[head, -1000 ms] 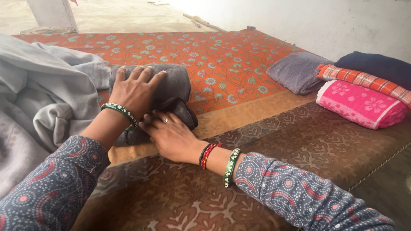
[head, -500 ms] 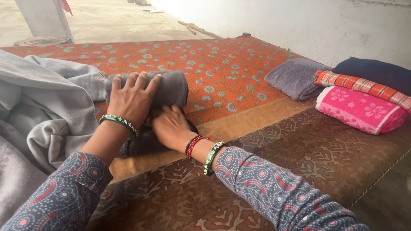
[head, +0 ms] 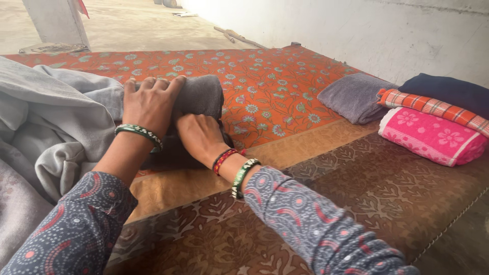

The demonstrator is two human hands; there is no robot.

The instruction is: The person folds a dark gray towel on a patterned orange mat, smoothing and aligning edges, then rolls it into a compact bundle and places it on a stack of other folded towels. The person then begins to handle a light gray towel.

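**Pressing a grey roll that could spring open**

Pressing down at centre-left of the frame, the left hand (head: 150,104) lies flat with fingers spread over a dark grey cloth (head: 201,97) that looks rolled or folded into a thick bundle. The right hand (head: 201,136) sits just below it, fingers curled in against the bundle's near edge; whether they pinch a fold or only push I cannot tell, since the tips are hidden.

What could go wrong, to my eye: the bundle may unroll if either palm lifts early, because thick cloth pushes back. The loose pale grey cloth (head: 56,122) heaped at the left touches the left hand's side and could get caught into the fold. The orange mat (head: 275,91) beneath could wrinkle and drag if the hands shove forward.

Counted: two hands, one dark grey bundle, one pale grey heap. At the right of the frame lie four folded pieces: one grey towel (head: 354,97), one navy piece (head: 451,89), one striped orange piece (head: 433,108), one pink towel (head: 430,136). Under everything near the viewer is one brown mat (head: 367,188).
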